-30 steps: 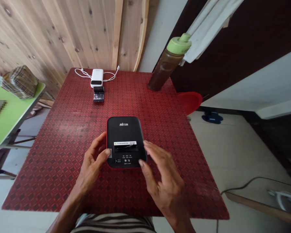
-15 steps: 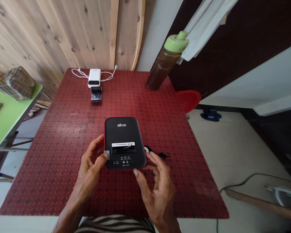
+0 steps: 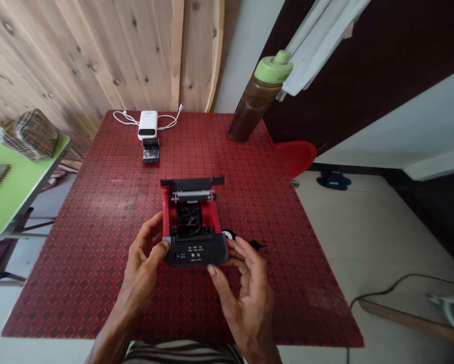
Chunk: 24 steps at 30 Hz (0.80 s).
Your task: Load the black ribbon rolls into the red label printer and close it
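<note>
Head view, item list, as seen from across the room.

Item 1: compact thermal printer, black with a red interior, sitting on the table near the person's edge. Its black lid stands raised, and the open compartment shows a metal roller bar above a dark cavity. Its contents are too dark to make out.

Item 2: left hand, closed around the printer's front left corner, thumb on top, fingers curling out of sight. It has a firm hold.

Item 3: right hand, fingers spread and curved in a wide shape, at the front right corner. Whether it bears any weight cannot be told.

Item 4: small roll, white-cored with a black tail, lying on the table just beside the printer and nearest the right hand's fingers.

Step in hand, as judged: the compartment is exposed, with the roll lying outside it. The next move calls for a free hand at the roll.

Also present: red patterned table, white power bank with its white cable, and a tea bottle with a green cap.
</note>
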### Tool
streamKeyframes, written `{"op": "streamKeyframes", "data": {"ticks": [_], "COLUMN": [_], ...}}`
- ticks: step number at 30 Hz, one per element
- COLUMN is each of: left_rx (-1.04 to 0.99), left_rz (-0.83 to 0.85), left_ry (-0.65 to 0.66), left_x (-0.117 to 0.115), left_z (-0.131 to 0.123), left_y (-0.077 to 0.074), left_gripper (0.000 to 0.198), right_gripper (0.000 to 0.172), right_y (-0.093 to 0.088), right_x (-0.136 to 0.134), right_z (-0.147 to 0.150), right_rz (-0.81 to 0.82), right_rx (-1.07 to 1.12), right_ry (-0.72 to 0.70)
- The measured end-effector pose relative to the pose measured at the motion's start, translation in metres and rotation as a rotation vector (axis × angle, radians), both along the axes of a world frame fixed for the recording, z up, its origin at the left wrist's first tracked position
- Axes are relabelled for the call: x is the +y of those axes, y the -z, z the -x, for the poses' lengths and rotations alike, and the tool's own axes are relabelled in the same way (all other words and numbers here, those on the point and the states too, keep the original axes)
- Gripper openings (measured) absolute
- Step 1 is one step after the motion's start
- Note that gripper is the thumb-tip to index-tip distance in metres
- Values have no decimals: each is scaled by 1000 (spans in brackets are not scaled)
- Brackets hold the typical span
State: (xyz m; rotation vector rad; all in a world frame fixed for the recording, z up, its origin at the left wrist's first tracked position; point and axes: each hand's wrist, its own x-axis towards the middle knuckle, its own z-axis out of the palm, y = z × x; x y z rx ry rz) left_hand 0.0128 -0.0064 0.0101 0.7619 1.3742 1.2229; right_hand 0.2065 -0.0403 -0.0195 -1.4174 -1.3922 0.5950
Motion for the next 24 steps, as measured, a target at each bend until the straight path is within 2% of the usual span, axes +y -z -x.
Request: {"op": "streamKeyframes", "data": {"ticks": [2, 5, 6, 9, 10, 12, 14, 17, 24], "left_rx": [18, 36, 43, 64, 69, 70, 61, 47, 45], "left_rz": [-14, -44, -56, -105, -128, -170, -197, -219, -229], "left_ry": [23, 60, 68, 85, 90, 104, 117, 129, 131], "left_x": [-1, -3, -3, -4, -4, -4, -4, -4, -4], "left_z": [2, 7, 8, 10, 11, 11, 12, 13, 14], "left_y": [2, 4, 5, 10, 12, 18, 23, 28, 30], "left_gripper": [56, 57, 57, 60, 61, 63, 63, 61, 59], "right_gripper": [51, 31, 26, 31, 32, 30, 25, 24, 38], "right_y": [-10, -35, -44, -64, -68, -73, -76, -78, -83], "right_x": [6, 28, 39, 79, 93, 116, 133, 143, 144], "right_z": [-9, -22, -23, -17, -10, 5, 20, 35, 55], "right_rz": [-24, -139, -203, -293, -257, -84, 61, 121, 185], "right_rx": [-89, -284, -359, -541, -618, -810, -954, -1028, -1154], "right_ry": [-17, -90, -134, -367, -470, -651, -742, -762, -711]}}
